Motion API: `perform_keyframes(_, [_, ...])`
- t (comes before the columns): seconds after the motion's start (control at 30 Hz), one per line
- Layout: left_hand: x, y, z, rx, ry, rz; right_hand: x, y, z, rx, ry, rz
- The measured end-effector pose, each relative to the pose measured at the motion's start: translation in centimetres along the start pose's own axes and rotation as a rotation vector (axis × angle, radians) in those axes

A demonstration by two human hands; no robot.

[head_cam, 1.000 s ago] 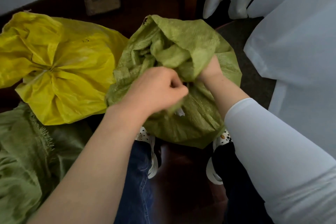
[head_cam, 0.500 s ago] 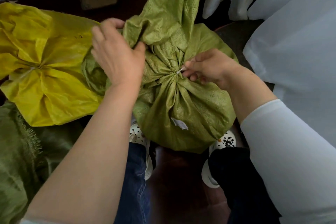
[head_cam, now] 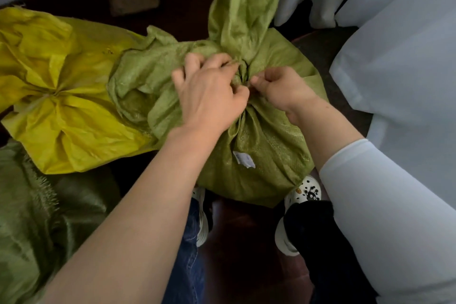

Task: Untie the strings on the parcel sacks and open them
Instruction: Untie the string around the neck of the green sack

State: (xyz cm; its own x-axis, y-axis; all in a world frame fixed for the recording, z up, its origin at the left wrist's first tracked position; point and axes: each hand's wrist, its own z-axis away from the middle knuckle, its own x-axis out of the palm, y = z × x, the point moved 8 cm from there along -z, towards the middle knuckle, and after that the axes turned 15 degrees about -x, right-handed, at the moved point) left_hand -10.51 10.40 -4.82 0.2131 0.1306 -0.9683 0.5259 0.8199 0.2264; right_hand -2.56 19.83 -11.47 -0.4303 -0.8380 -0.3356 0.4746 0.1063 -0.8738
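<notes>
Brought the left hand (head_cam: 209, 96) rightward off the loose cloth and onto the tied neck (head_cam: 243, 74) of the green sack (head_cam: 266, 145), close beside the right hand (head_cam: 281, 89), itself kept at that neck.

Nearest, a bare strip of dark floor (head_cam: 237, 242) between two white shoes (head_cam: 308, 190), the sack's near edge overlapping their toes. At the floor's near left corner, a second green sack (head_cam: 37, 217). On the sack's near slope, a small white label (head_cam: 244, 159).

At the neck, left fingers curled down into the gathered cloth, gripping it. Right thumb and forefinger pinched together at the knot, other fingers curled. String hidden beneath, so cannot tell whether pinching string or cloth.

Leftward, touching the sack's left edge, a yellow sack (head_cam: 61, 106), tied shut. Rightward, a white curtain (head_cam: 394, 57) close along the sack's edge, little room there. Beyond the neck, a loose flap (head_cam: 246, 2) standing upright, with open floor left of it up to the far edge.
</notes>
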Motion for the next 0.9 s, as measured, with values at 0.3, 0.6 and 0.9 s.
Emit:
perform_keyframes(0.3, [6.0,-4.0,-1.2,-0.232,-0.329,-0.028,1.3,-1.8,0.3,-0.185,-0.246,0.1])
perform_keyframes(0.6, [0.9,-3.2,-1.3,-0.013,0.074,0.217,0.5,-0.6,0.0,-0.089,-0.056,-0.037])
perform_keyframes(0.9, [-5.9,1.2,2.6,0.299,0.535,0.441,-0.2,-0.4,-0.7,-0.11,0.009,-0.015])
